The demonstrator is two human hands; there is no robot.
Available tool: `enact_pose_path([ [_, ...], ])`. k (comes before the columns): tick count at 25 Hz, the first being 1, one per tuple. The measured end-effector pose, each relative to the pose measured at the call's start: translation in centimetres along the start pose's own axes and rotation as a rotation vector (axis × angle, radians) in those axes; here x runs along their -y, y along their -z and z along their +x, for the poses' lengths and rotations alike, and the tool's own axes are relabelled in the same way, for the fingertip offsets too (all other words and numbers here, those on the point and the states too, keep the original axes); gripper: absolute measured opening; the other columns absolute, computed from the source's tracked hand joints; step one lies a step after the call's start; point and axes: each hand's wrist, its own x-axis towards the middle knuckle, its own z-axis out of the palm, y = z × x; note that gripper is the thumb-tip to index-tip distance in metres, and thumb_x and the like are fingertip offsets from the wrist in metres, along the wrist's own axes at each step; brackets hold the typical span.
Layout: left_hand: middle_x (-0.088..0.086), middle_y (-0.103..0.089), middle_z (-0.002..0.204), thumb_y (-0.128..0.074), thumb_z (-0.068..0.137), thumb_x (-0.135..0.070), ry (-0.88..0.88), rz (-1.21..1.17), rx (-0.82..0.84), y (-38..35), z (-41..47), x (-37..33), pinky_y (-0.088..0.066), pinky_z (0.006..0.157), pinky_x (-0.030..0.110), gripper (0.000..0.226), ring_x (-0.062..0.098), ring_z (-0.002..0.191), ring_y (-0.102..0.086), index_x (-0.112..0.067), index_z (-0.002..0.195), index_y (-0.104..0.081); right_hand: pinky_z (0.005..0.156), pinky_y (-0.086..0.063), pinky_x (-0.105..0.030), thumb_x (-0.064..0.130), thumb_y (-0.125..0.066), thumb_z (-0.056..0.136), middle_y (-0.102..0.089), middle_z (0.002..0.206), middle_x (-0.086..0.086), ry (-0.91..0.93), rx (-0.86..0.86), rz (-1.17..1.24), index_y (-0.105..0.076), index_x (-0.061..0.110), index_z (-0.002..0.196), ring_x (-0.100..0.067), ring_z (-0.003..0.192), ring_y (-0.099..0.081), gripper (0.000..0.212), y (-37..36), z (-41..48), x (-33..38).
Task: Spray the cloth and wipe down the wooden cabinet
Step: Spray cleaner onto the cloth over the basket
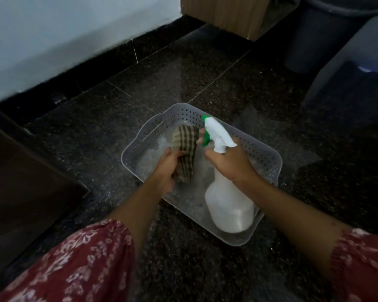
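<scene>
Grip state: the left hand (165,168) is closed on the cloth (184,152), and the right hand (229,164) is closed around the neck of the bottle (228,203), with a finger reaching toward the green trigger (205,138). Both items sit at frame centre, held above the basket (264,158), which rests on the floor (183,73).

The cloth is bunched and raised so that one face lies just beside the nozzle (205,118). This placement probably ensures that the spray lands on the fabric. Holding both over the basket probably confines drips to it and keeps the floor dry.

The bottle is tilted, nozzle toward the cloth, body toward the lower right.

A wooden cabinet (225,14) stands at the upper centre of the frame, well apart from the hands. Wiping is not yet begun.
</scene>
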Motion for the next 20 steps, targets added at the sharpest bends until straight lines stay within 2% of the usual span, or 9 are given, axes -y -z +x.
enact_pose_path([
  [2, 0.014, -0.066, 0.110, -0.046, 0.091, -0.017, 0.027, -0.100, 0.054, 0.1, -0.8, -0.9, -0.053, 0.072, 0.034, 0.034, 0.028, 0.092, -0.063, -0.011, 0.123, -0.054, 0.076, -0.049, -0.027, 0.017, -0.062, 0.084, -0.068, 0.095, -0.010, -0.043, 0.048, -0.083, -0.064, 0.006, 0.111, -0.021, 0.086, -0.062, 0.029, -0.4, 0.4, -0.1],
  [3, 0.012, -0.069, 0.099, -0.045, 0.092, -0.020, 0.046, -0.136, 0.075, 0.2, -1.1, -1.2, -0.053, 0.068, 0.033, 0.033, 0.024, 0.085, -0.064, -0.009, 0.122, -0.056, 0.079, -0.048, -0.031, 0.024, -0.061, 0.084, -0.069, 0.100, -0.011, -0.066, 0.063, -0.127, -0.066, 0.006, 0.109, -0.023, 0.091, -0.063, 0.031, -0.5, 0.5, -0.1],
  [5, 0.005, -0.075, 0.075, -0.040, 0.096, -0.029, 0.067, -0.193, 0.123, 0.3, -1.4, -1.4, -0.054, 0.060, 0.029, 0.034, 0.020, 0.070, -0.069, -0.007, 0.108, -0.063, 0.082, -0.048, -0.032, 0.028, -0.057, 0.086, -0.071, 0.100, -0.011, -0.106, 0.094, -0.178, -0.069, 0.006, 0.104, -0.023, 0.094, -0.064, 0.030, -0.5, 0.8, 0.0],
  [7, 0.002, -0.076, 0.064, -0.032, 0.100, -0.037, 0.084, -0.242, 0.163, 0.2, -1.5, -1.6, -0.056, 0.049, 0.025, 0.043, 0.015, 0.057, -0.072, -0.009, 0.094, -0.065, 0.084, -0.048, -0.032, 0.023, -0.054, 0.085, -0.074, 0.093, -0.009, -0.146, 0.114, -0.188, -0.072, 0.006, 0.096, -0.023, 0.093, -0.066, 0.027, -0.3, 1.1, 0.3],
  [9, 0.006, -0.076, 0.079, -0.031, 0.100, -0.039, 0.100, -0.277, 0.160, 0.0, -1.7, -1.9, -0.057, 0.048, 0.026, 0.046, 0.017, 0.063, -0.072, -0.007, 0.103, -0.063, 0.079, -0.047, -0.030, 0.019, -0.052, 0.083, -0.073, 0.082, -0.008, -0.184, 0.128, -0.211, -0.074, 0.004, 0.085, -0.024, 0.089, -0.067, 0.027, -0.2, 1.1, 0.7],
  [12, 0.012, -0.064, 0.120, -0.033, 0.100, -0.037, 0.072, -0.311, 0.124, -0.2, -1.8, -2.3, -0.054, 0.065, 0.034, 0.047, 0.020, 0.083, -0.066, -0.008, 0.132, -0.051, 0.075, -0.046, -0.030, 0.019, -0.053, 0.084, -0.070, 0.082, -0.003, -0.184, 0.153, -0.216, -0.073, 0.009, 0.087, -0.019, 0.085, -0.063, 0.022, -0.3, 1.1, 0.9],
  [17, 0.013, -0.063, 0.118, -0.032, 0.101, -0.032, 0.041, -0.358, 0.105, -0.6, -2.4, -2.9, -0.057, 0.053, 0.033, 0.039, 0.019, 0.077, -0.065, -0.014, 0.133, -0.046, 0.048, -0.039, -0.010, 0.015, -0.052, 0.083, -0.055, 0.053, 0.012, -0.169, 0.129, -0.193, -0.061, 0.021, 0.057, -0.003, 0.059, -0.050, 0.028, 0.3, 0.9, 1.0],
  [18, 0.013, -0.062, 0.121, -0.031, 0.101, -0.032, 0.049, -0.358, 0.112, -0.5, -2.6, -3.0, -0.057, 0.050, 0.032, 0.041, 0.020, 0.078, -0.065, -0.014, 0.134, -0.045, 0.049, -0.040, -0.010, 0.016, -0.052, 0.083, -0.057, 0.054, 0.012, -0.171, 0.142, -0.188, -0.058, 0.024, 0.057, -0.002, 0.060, -0.051, 0.028, 0.4, 0.9, 1.1],
  [20, 0.015, -0.058, 0.132, -0.031, 0.101, -0.033, 0.060, -0.376, 0.126, -0.5, -2.6, -3.2, -0.057, 0.049, 0.031, 0.044, 0.020, 0.080, -0.065, -0.013, 0.138, -0.043, 0.063, -0.045, -0.023, 0.019, -0.053, 0.083, -0.068, 0.069, 0.003, -0.190, 0.147, -0.169, -0.064, 0.022, 0.070, -0.011, 0.072, -0.058, 0.018, 0.4, 0.9, 1.3],
])
